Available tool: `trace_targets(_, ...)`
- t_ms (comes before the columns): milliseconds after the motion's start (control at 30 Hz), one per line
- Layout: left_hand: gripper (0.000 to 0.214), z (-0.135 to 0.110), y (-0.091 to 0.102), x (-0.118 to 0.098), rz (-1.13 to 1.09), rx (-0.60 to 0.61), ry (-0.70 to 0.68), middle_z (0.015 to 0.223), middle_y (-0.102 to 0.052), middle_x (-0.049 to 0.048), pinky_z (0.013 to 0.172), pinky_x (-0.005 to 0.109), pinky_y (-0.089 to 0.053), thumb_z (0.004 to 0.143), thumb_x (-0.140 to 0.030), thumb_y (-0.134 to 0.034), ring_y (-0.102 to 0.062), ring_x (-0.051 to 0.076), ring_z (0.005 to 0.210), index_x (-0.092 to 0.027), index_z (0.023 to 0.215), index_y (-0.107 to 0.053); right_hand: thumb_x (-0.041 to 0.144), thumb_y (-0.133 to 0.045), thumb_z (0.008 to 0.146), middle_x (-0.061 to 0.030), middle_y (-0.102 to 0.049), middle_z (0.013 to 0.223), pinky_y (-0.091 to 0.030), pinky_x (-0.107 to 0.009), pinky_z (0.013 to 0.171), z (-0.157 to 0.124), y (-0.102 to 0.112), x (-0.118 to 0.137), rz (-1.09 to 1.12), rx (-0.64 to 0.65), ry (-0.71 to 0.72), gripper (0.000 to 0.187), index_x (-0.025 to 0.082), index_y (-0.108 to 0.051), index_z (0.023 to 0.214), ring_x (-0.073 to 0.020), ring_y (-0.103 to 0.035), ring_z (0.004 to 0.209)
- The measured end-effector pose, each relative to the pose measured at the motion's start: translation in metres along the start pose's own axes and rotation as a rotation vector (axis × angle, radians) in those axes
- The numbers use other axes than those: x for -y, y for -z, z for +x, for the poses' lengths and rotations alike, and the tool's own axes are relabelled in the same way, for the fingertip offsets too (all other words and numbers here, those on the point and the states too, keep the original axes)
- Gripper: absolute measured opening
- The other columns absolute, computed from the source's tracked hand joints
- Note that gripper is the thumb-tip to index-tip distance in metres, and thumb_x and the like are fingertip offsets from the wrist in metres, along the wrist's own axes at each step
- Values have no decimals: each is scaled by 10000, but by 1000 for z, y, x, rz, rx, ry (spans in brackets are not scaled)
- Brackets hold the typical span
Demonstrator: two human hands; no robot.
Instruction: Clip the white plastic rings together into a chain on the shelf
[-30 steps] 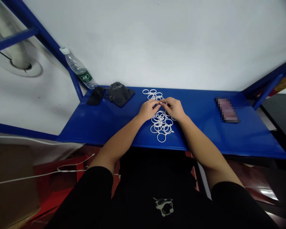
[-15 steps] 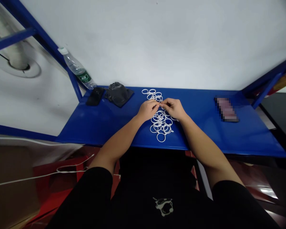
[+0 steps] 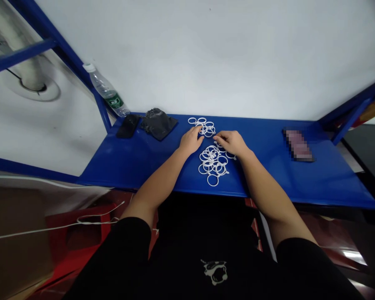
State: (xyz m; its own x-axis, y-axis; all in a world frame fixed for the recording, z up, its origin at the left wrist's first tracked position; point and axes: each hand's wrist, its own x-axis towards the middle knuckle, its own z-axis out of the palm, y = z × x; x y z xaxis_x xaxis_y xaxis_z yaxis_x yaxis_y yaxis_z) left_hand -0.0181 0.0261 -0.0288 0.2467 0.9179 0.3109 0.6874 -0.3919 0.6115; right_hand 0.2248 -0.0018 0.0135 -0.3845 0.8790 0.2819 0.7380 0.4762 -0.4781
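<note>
White plastic rings with small tabs lie in two groups on the blue tabletop (image 3: 156, 166). My left hand (image 3: 190, 139) reaches over the far group of rings (image 3: 209, 124), its thumb and fingers apart, with the fingertips at the rings' left side. My right hand (image 3: 233, 143) is closed, thumb against fingers, between the groups; whatever its fingertips hold is hidden. A ring's tab shows just below those fingertips. Closer to me is the larger group of rings (image 3: 213, 180), several of them overlapping. Part of this group is covered by my right hand.
A plastic bottle (image 3: 106, 89) leans at the back left beside a dark phone-like slab (image 3: 128, 126) and a grey drawstring pouch (image 3: 159, 123). A pixelated flat object (image 3: 298, 145) lies at the right. Blue frame bars (image 3: 103, 110) rise at both ends; a white wall stands behind.
My hands have moved apart from where their fingertips met. The left has opened and gone left to the far rings; the right has stayed nearly in place, still closed. The view has shifted slightly.
</note>
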Motion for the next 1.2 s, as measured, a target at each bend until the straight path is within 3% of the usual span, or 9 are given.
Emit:
trace_targets(367,129,3,-1,1,68,33,-4,1217,-776,102,974,388,-601,1039,-212,-744,-759,291,1126,-229,1137,-825,420,-624,1041,-71,-841,912,-467,-337,727,1,-9,-2,7,5,5,291,220,-833,1007,-228,-716,781)
trace_targets(500,120,6,-3,2,55,-15,16,1136,-804,95,946,383,-601,1030,-233,-764,-766,282,1053,-231,1121,-841,420,-618,1040,-71,-839,909,-475,-345,735,1,-8,-2,20,-3,5,297,220,-831,994,-229,-714,775)
trace_targets(633,220,9,-5,5,25,-72,34,1176,-836,104,983,389,-610,1018,-224,-772,-779,271,1045,-229,1227,-841,391,-621,1032,-75,-844,946,-508,-364,782,1,-9,-3,13,-5,13,272,225,-834,1010,-244,-727,820)
trace_targets(800,204,10,-4,6,-19,-92,62,1203,-856,101,995,413,-629,996,-192,-780,-800,279,1038,-234,1178,-862,377,-628,1027,-108,-856,1050,-549,-461,939,4,-11,-5,-36,-68,62,254,233,-836,1049,-308,-748,971)
trace_targets(1000,114,12,-5,9,-123,-115,118,1071,-873,67,949,382,-639,999,-218,-771,-818,252,986,-242,1074,-853,470,-450,1148,-95,-861,1257,-504,-508,1120,7,-16,3,19,52,246,451,252,-834,1235,-317,-764,1198)
trace_targets(1100,66,12,-5,11,-182,-134,136,1035,-873,55,932,365,-643,994,-234,-776,-819,227,947,-230,1027,-832,481,-429,1156,-96,-859,1262,-508,-506,1108,7,-18,6,2,106,242,476,258,-829,1288,-315,-763,1184)
trace_targets(1200,51,12,-5,12,-177,-144,127,1009,-872,44,924,372,-651,988,-255,-787,-814,226,910,-236,1008,-830,447,-534,1115,-108,-868,1174,-521,-493,1068,6,-19,6,-20,104,195,412,241,-816,1334,-312,-762,1108)
